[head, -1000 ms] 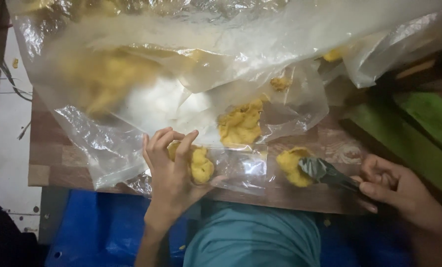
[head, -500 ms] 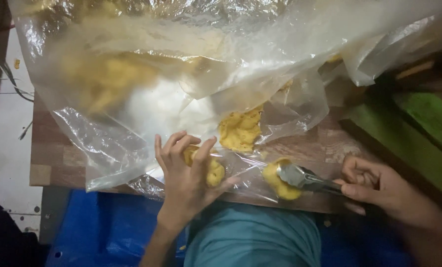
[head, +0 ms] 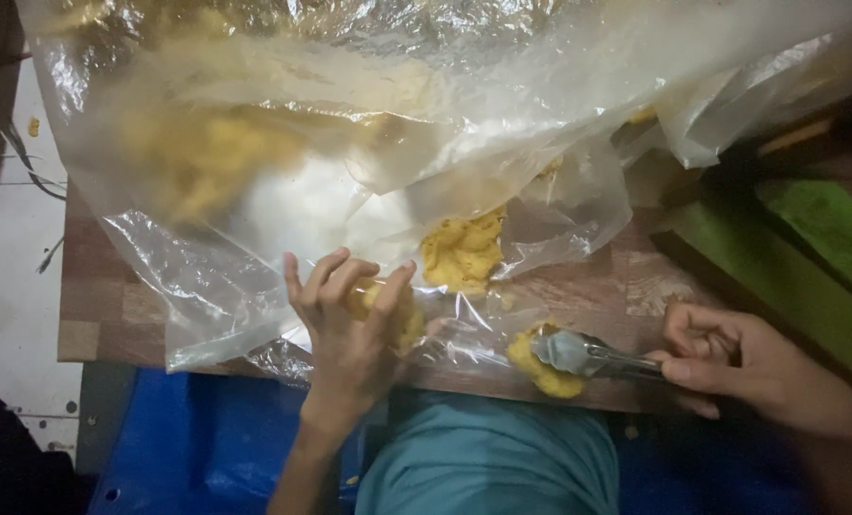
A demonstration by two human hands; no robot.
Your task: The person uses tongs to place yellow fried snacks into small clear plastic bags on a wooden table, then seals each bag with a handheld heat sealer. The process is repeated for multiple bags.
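Wooden bench (head: 102, 315) carries clear plastic sheeting (head: 254, 191). Left hand (head: 349, 334) cups a yellow dough lump (head: 402, 319) near the front edge. Right hand (head: 740, 367) grips a metal spoon (head: 588, 355), its bowl pressed into a second lump (head: 540, 372) at that edge.

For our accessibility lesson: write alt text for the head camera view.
A person's left hand presses a yellow dough lump on a clear plastic sheet, while the right hand holds a metal spoon on another lump. More dough lies on the wooden table.
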